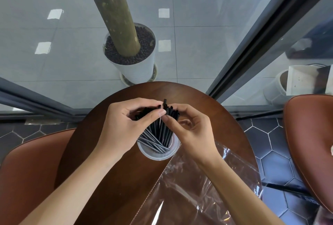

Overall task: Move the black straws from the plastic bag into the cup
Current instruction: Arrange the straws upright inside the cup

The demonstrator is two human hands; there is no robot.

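Note:
A bundle of black straws (pixel 158 132) stands in a clear plastic cup (pixel 156 155) on a round dark wooden table (pixel 111 170). My left hand (pixel 124 125) closes around the upper ends of the straws from the left. From the right, my right hand (pixel 189 127) pinches the same straw tops with thumb and fingers. One straw pokes up above the others between my hands. The clear plastic bag (pixel 198 188) lies flat on the table to the right of the cup, and I see no straws in it.
A white planter (pixel 137 66) with a thick trunk stands beyond the glass past the table's far edge. Brown leather chairs sit at the left (pixel 27 170) and right (pixel 310 143). A dark window frame (pixel 252 53) runs diagonally at the right.

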